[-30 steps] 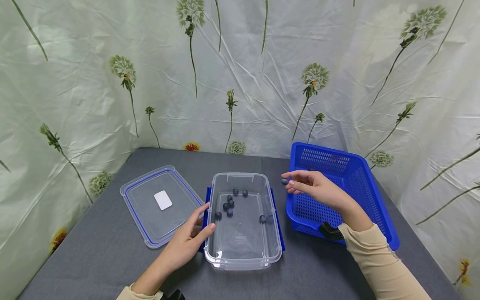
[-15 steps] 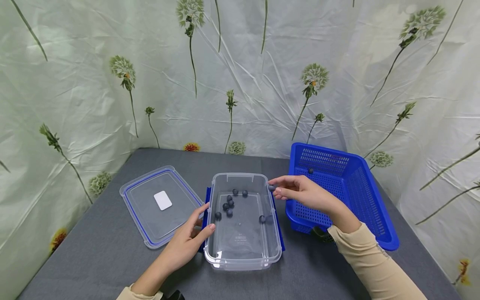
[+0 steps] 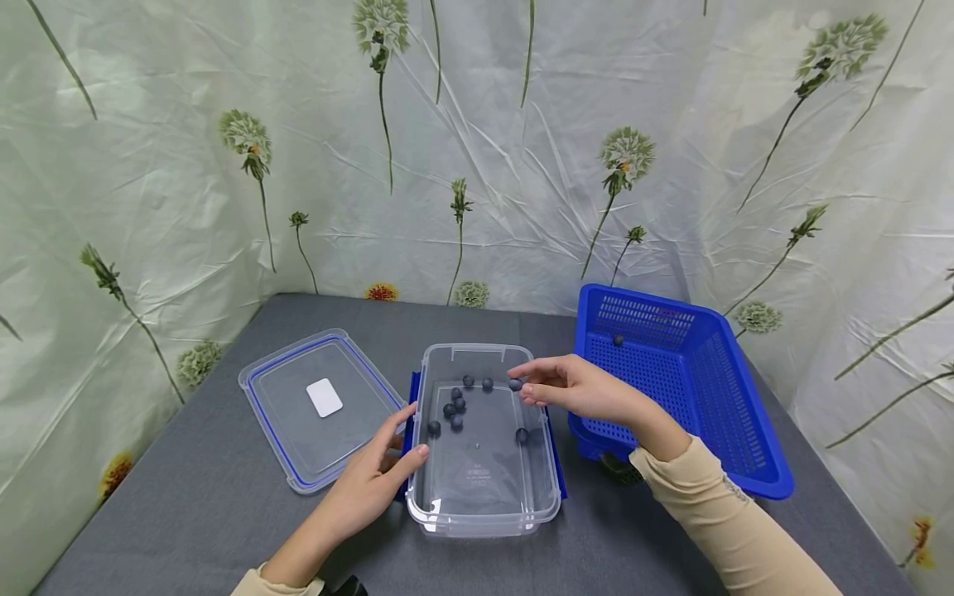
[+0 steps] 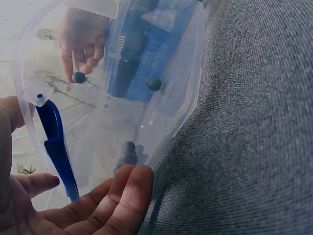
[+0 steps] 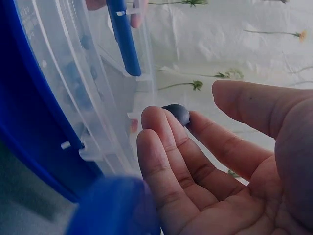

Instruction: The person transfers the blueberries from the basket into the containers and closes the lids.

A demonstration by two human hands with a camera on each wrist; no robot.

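Note:
My left hand [image 3: 371, 468] rests at the left side of a clear plastic food container [image 3: 484, 524], its thumb and index finger at the rim beside a blue side latch [image 4: 56, 137]. Several blueberries [image 3: 449, 410] lie on the container's floor, mostly toward the far left; one more blueberry [image 3: 522, 435] lies near the right wall. Over the container's far right part, my right hand [image 3: 577, 387] holds a single blueberry [image 5: 177, 114] between its fingertips. In the right wrist view the thumb stands apart from that berry.
A blue perforated basket [image 3: 745, 422] stands to the right, with a blueberry [image 3: 618, 340] at its far left. The container's clear lid [image 3: 298, 447], with a blue seal and a white label, lies on the left of the grey tabletop [image 3: 186, 530]. Flower-print fabric hangs behind.
My right hand has moved left from over the basket, carrying the blueberry across the container's right rim to above its inside. The left hand and container stay in place.

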